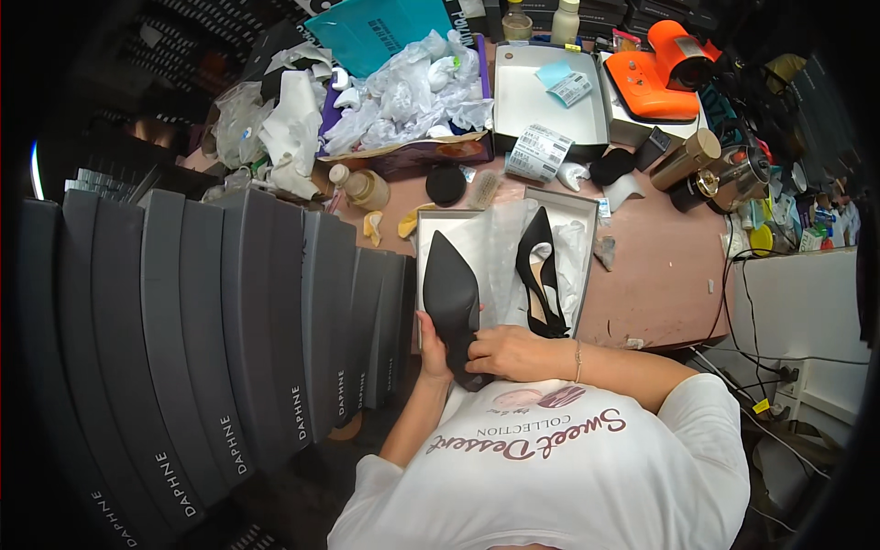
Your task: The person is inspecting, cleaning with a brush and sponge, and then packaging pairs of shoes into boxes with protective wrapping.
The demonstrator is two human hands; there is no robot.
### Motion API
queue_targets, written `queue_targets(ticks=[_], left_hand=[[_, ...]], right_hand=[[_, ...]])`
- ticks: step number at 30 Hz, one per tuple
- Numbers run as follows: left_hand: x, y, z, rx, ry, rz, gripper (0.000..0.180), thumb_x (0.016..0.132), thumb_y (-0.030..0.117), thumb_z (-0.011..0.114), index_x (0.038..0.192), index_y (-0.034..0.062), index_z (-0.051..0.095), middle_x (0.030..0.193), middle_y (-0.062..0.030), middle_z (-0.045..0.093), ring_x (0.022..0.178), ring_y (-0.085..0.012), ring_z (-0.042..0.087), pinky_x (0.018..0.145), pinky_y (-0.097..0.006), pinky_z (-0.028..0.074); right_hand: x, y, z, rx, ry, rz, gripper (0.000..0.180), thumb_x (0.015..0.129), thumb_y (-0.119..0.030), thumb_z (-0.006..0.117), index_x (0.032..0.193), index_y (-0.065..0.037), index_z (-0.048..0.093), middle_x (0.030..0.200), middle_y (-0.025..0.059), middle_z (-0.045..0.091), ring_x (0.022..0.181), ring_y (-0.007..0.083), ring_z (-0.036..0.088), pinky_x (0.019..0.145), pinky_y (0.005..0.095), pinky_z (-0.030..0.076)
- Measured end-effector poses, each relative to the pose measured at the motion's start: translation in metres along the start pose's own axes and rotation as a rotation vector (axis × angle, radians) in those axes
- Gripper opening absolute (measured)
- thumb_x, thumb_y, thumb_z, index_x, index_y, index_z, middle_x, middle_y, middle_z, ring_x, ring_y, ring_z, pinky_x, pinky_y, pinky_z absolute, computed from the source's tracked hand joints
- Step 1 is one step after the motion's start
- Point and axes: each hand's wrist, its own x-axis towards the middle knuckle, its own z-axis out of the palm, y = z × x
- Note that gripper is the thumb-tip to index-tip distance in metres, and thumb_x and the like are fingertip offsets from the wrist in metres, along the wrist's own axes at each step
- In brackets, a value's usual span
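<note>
A pointed black shoe (451,286) is held up close to my chest, its dark sole facing me and its toe pointing away. My left hand (433,348) grips it along the left side, thumb up against the edge. On the other side, my right hand (504,353) is closed with curled fingers at the heel end; its fingertips are partly hidden. Behind lies an open shoe box (587,215) with white tissue paper (506,240) in it. The matching black slingback shoe (535,247) rests on its side in the box's right half.
Grey shoe boxes (247,321) stand in a tall row at left. Beyond the box are a label roll (538,153), a bottle (365,188), a round black tin (446,184) and a carton of crumpled plastic (403,101). An orange device (655,82) stands far right; cables (747,312) hang beside the table.
</note>
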Motion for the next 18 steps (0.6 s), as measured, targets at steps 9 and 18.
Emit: queue_targets(ticks=[9, 18], left_hand=[[0.034, 0.025, 0.012, -0.148, 0.268, -0.011, 0.066, 0.088, 0.068, 0.041, 0.11, 0.0068, 0.053, 0.094, -0.0098, 0.059, 0.068, -0.0169, 0.059, 0.057, -0.029, 0.05], [0.039, 0.007, 0.049, -0.047, 0.324, 0.125, 0.056, 0.089, 0.063, 0.046, 0.108, 0.01, 0.047, 0.081, -0.0038, 0.051, 0.065, -0.0142, 0.057, 0.056, -0.028, 0.05]], right_hand=[[-0.043, 0.022, -0.065, -0.217, 0.128, 0.531, 0.017, 0.077, -0.006, 0.062, 0.092, -0.005, 0.068, 0.088, 0.0086, 0.06, 0.085, 0.0274, 0.061, 0.07, 0.0377, 0.05], [-0.025, -0.022, -0.018, -0.38, 0.226, 0.259, 0.021, 0.074, -0.012, 0.063, 0.093, -0.009, 0.069, 0.085, 0.0026, 0.055, 0.082, 0.0193, 0.053, 0.066, 0.0332, 0.044]])
